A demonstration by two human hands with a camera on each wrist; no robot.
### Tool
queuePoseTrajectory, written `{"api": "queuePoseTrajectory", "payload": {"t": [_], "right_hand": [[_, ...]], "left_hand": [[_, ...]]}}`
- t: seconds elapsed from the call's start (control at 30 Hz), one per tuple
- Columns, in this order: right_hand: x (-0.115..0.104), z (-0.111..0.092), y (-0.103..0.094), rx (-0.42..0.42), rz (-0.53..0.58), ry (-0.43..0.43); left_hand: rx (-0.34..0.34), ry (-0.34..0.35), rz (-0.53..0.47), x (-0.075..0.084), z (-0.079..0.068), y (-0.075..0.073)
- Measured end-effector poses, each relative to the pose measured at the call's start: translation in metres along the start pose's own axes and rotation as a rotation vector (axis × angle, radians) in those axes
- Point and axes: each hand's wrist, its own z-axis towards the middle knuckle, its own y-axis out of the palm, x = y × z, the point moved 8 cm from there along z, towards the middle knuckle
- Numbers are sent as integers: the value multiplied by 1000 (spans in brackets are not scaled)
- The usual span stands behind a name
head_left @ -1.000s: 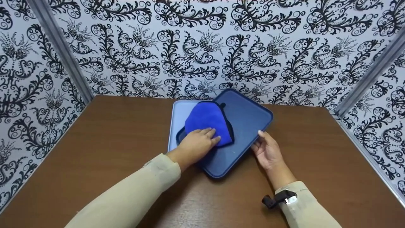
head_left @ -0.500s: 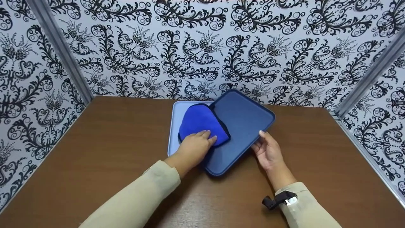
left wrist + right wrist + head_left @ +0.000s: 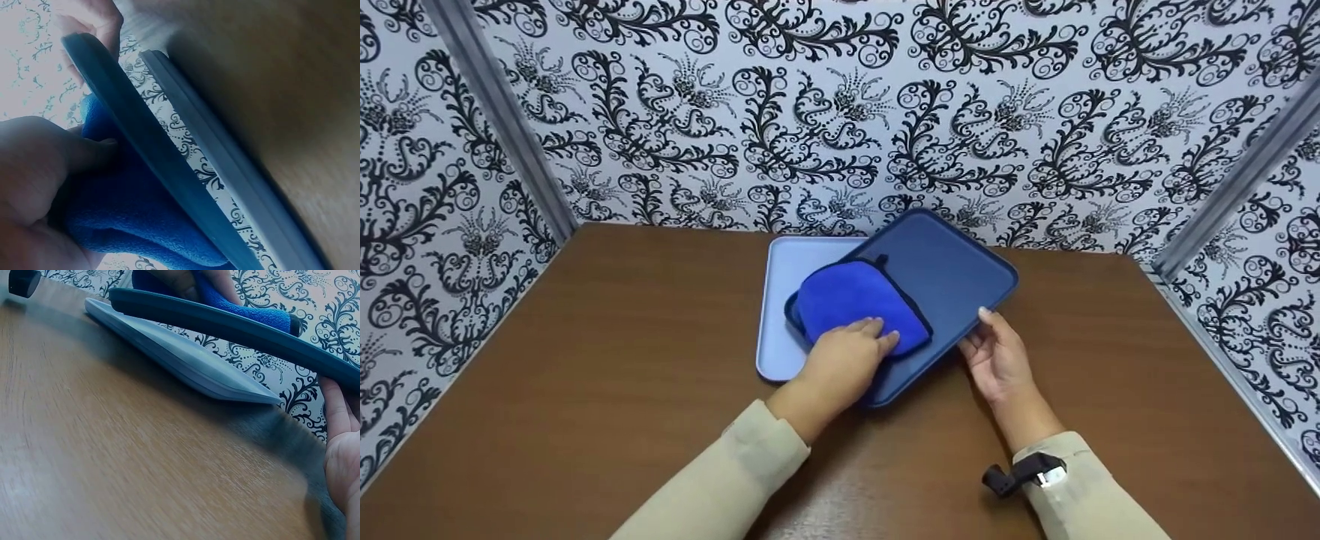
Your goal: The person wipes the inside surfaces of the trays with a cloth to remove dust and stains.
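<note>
My right hand [image 3: 999, 361] holds the dark blue rectangular tray [image 3: 941, 266] at its right edge, thumb on the rim and fingers beneath. Tilted, the tray hangs above a light blue tray [image 3: 780, 349], a gap showing between them in both wrist views. A bright blue plush cleaning mitt [image 3: 855, 296] with black edging and a small black loop lies over the dark tray's left part. My left hand [image 3: 844, 364] holds it against the tray's surface, fingers spread across its lower part. In the left wrist view, the thumb presses into the mitt's folded fabric [image 3: 129, 197].
The light blue tray rests on the brown wooden table [image 3: 622, 360] near its back edge. Patterned black-and-white walls [image 3: 810, 112] enclose the back and sides, with grey corner posts [image 3: 502, 112]. A black wrist-camera mount [image 3: 1024, 472] sits on the right sleeve.
My left hand has slid the mitt left, then back right and nearer across the dark tray. The tray has shifted slightly right; my right hand keeps its hold.
</note>
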Motion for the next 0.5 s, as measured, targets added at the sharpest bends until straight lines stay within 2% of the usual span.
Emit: {"api": "queuePoseTrajectory", "payload": {"t": [0.37, 0.5], "right_hand": [[-1, 0, 1, 8, 8, -7], [-3, 0, 1, -4, 29, -13]], "left_hand": [[22, 80, 48, 21, -7, -1], [6, 110, 58, 27, -9, 1]]}}
